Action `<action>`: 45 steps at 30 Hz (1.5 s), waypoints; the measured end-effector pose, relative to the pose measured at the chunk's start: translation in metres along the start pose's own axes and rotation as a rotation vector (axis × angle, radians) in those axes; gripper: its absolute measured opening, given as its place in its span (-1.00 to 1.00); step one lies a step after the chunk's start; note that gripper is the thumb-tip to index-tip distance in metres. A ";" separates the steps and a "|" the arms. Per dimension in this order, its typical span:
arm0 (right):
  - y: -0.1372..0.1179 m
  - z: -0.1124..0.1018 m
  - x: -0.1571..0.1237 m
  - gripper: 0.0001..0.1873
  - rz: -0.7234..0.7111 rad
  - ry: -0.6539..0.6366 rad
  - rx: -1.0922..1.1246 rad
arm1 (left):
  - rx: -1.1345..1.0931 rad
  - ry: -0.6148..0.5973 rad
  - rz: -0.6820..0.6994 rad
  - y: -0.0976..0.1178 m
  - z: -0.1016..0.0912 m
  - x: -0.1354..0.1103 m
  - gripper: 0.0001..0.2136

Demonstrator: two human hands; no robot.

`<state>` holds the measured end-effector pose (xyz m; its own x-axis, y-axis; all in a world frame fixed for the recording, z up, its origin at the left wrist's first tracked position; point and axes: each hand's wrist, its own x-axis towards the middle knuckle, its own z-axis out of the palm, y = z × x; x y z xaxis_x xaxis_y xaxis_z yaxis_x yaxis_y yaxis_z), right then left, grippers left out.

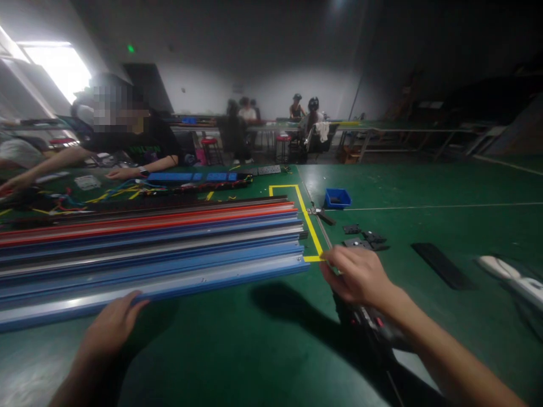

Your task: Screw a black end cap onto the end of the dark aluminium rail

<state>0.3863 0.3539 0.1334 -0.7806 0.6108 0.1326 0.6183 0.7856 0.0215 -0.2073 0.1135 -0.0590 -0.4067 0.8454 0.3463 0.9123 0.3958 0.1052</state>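
The nearest blue rail [169, 285] lies on the green worktop [263, 362] at the near edge of a row of long rails [148, 232]. Its long axis runs left to right, and its right end points right and slightly far, stopping just short of the yellow tape [307, 220]. It is a pale blue metal profile with a flat, shiny top face and small screw holes. The rails behind it are blue, grey, red and black.

The left hand [111, 327] rests at its near edge, fingers stretched out side by side and touching the rail, not clamped on it. The right hand [360, 277] hovers at the near corner of the tape with its fingers curled inward. I cannot tell whether they pinch anything. A dark tool [369, 330] lies under the wrist. Black brackets [365, 240] and a blue bin [337, 198] sit farther off, and a co-worker's hand [121, 173] rests at the far left.
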 end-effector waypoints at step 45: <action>0.036 0.038 0.068 -0.72 -0.191 -0.259 0.017 | 0.442 -0.182 0.450 0.014 -0.084 0.267 -0.64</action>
<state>0.3523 0.4276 0.1058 -0.8808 0.4555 -0.1292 0.4588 0.8885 0.0050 -0.2993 0.3145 0.1132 -0.0269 0.9946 0.0999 0.9054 0.0666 -0.4194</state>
